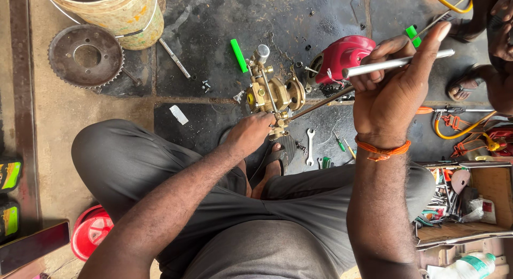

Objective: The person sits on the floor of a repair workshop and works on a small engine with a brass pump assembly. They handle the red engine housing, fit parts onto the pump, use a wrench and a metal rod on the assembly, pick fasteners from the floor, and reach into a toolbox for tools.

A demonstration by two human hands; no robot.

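So, L to R: far left edge, two dark bottles (9, 175) w/ green labels, red lid (91, 231) on the floor below them. Top left: toothed sprocket (85, 56) flat on the floor, touching a yellowish bucket (120, 14). Steel rod (174, 58) lies just right of the bucket.

Left hand (250, 134) reaches fwd from over the knee, fingers (265, 124) curled shut on the lower end of the brass pump (272, 92). Pump sits on the dark floor (214, 22) at centre frame, silver cap on top, just ahead of the person's foot. Green tube (238, 55) just left of it. Spanner (310, 146) on the floor below-right of the pump, near small screwdrivers (342, 144).

Thin rod (320, 104) runs from the pump up-right, behind the right hand. Red housing (342, 56) just right of the pump.

Right hand (398, 81), orange thread at the wrist, raised close to cam; fingers wrapped around a silver tube (398, 64), index finger stretched out along it. Tube's near end sits in front of the red housing; contact can't tell.

Right edge: another person's sandalled feet (470, 81), orange-yellow hose (459, 130), open box (470, 201) full of tools.
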